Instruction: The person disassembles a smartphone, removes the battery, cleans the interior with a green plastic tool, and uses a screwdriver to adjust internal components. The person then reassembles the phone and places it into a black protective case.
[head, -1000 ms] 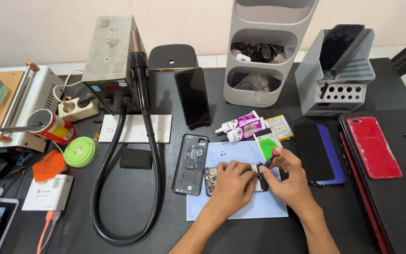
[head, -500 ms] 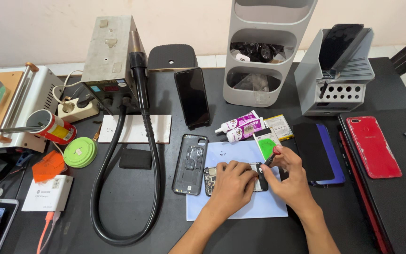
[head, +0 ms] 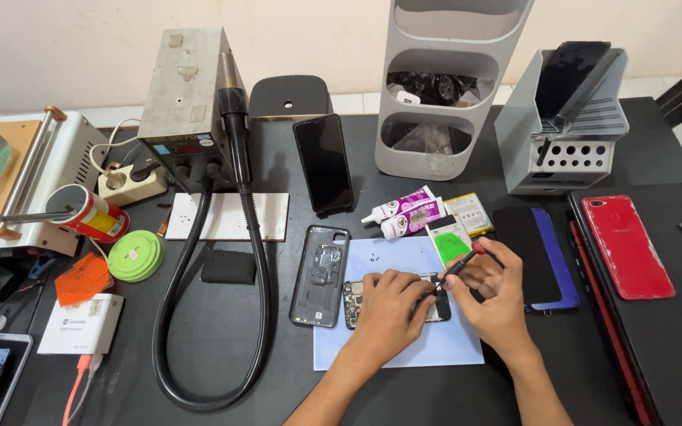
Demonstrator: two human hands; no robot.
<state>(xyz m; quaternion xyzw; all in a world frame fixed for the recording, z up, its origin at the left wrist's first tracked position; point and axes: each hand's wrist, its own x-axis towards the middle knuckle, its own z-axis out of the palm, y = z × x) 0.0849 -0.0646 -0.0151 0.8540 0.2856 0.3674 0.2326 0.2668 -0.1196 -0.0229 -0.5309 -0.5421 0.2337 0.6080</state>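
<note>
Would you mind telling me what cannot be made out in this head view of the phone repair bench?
- Opened phone: mostly covered by the left hand.
- Tip of the screwdriver in the right hand: too small, hidden between the fingers.
- Loose screws on the blue mat: too small to count.
- Laptop: cut off by the right edge.
- Contents of the grey organiser: dark and indistinct.

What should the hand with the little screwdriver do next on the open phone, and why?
Probably turn the screwdriver in place. Its tip already sits at the top edge of the opened phone, the right hand pinches it, and the left hand presses the phone flat on the pale blue mat.
</note>
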